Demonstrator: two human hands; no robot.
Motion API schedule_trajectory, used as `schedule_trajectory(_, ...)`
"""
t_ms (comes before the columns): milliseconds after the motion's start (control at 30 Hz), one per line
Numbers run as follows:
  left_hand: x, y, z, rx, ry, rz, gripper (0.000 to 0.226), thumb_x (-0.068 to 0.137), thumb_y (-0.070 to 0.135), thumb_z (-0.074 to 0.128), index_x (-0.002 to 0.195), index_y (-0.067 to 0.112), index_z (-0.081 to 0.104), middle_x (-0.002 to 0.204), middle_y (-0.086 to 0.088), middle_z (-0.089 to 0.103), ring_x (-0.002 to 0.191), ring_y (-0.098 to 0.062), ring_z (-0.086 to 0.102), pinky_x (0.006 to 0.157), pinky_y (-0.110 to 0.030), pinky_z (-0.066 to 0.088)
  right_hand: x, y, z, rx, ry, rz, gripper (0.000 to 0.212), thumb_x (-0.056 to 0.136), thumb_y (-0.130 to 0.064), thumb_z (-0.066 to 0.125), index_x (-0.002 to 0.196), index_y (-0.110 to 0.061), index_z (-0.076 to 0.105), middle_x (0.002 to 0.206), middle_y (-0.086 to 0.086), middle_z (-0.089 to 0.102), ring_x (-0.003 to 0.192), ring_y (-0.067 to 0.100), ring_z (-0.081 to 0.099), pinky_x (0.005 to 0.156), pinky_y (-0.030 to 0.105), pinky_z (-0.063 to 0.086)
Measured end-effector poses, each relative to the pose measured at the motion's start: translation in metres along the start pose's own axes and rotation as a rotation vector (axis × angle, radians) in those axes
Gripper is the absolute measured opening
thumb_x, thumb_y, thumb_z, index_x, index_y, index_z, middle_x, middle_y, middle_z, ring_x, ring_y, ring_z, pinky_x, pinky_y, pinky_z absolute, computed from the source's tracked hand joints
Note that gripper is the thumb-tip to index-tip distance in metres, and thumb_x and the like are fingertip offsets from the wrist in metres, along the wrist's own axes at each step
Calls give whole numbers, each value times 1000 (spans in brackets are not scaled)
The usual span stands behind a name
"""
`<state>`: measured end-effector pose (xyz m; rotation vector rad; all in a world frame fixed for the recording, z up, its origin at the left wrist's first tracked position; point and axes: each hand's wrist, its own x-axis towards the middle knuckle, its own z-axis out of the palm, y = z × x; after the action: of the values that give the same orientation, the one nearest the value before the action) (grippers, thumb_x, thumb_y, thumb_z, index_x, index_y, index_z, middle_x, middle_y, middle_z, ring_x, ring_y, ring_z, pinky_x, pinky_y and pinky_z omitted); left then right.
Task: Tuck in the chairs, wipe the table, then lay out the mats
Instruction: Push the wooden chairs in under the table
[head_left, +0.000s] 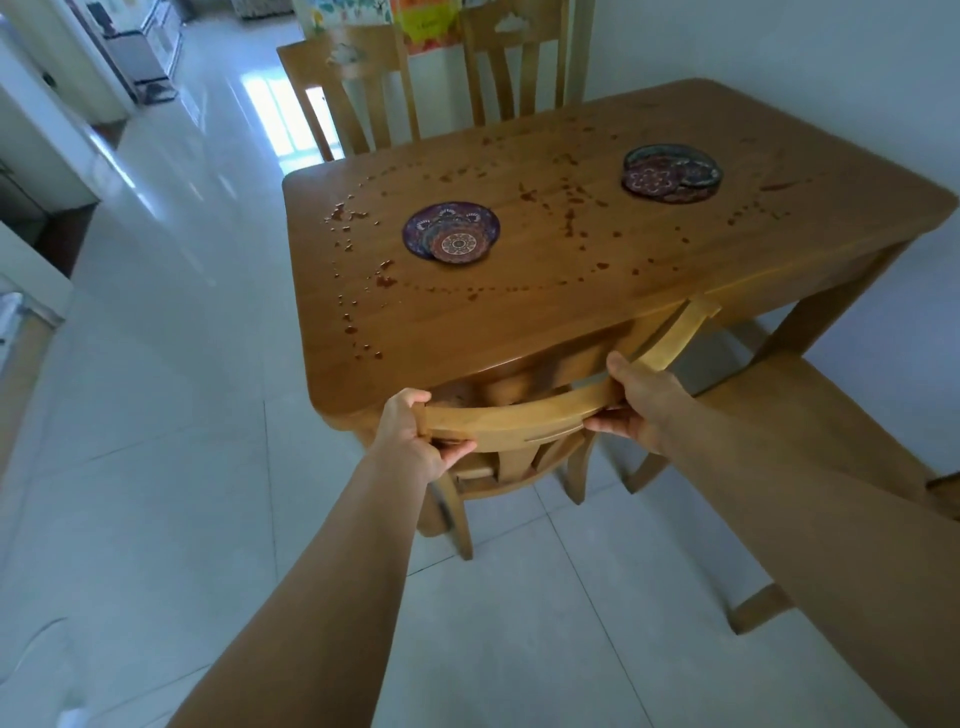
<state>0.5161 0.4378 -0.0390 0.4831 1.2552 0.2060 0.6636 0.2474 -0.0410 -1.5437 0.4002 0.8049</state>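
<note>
Chair-tucking in hand; wiping and mat-laying not begun.
Left hand (410, 434) has fingers curled round the left end of the top rail of the near light wooden chair (519, 410); right hand (641, 402) is wrapped round the same rail further right. Its seat sits partly under the near edge of the honey-brown wooden table (571, 301), back askew; judged mid-tuck. Second wooden chair (810, 415), near right, stands out from the table, untucked. Two far chairs (348, 93) sit close to the far edge. Reddish-brown drips and crumbs (358, 218) speckle the tabletop: unwiped, no cloth in view. Round patterned mats lie in two overlapping piles, near-left pile (451, 233) and far-right pile (670, 170), not yet spread to places.
</note>
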Motion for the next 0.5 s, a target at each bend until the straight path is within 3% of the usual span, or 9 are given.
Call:
schedule_trajectory(233,9,17,11,-16,50,2,47,79,16,72,118,15,45,104,-20,48,101,-47,49,85,-66,51,12,-11,17,-12,-12,-16,46,92,-37,63,128,-14,45,122,14,59,96,35,64,61,43,60)
schedule_trajectory(333,8,13,14,-77,90,27,54,77,29,77,118,15,45,104,-19,50,102,-45,51,87,-63,52,8,-12,20,-19,-21,2,47,94,-41,59,130,-14,44,123,13,57,97,34,64,57,39,59)
schedule_trajectory(433,0,-10,12,-73,48,94,63,76,45,78,118,15,41,108,-17,54,104,-37,57,96,-55,50,-1,-8,16,-81,-69,24,48,98,-46,47,133,-12,43,123,15,58,101,33,64,68,41,61)
schedule_trajectory(500,-10,-33,15,40,10,137,53,82,41,74,116,12,45,108,-16,59,99,-31,61,96,-51,51,-12,0,5,-159,-82,20,48,99,-47,44,131,-10,46,119,16,60,99,32,66,80,43,59)
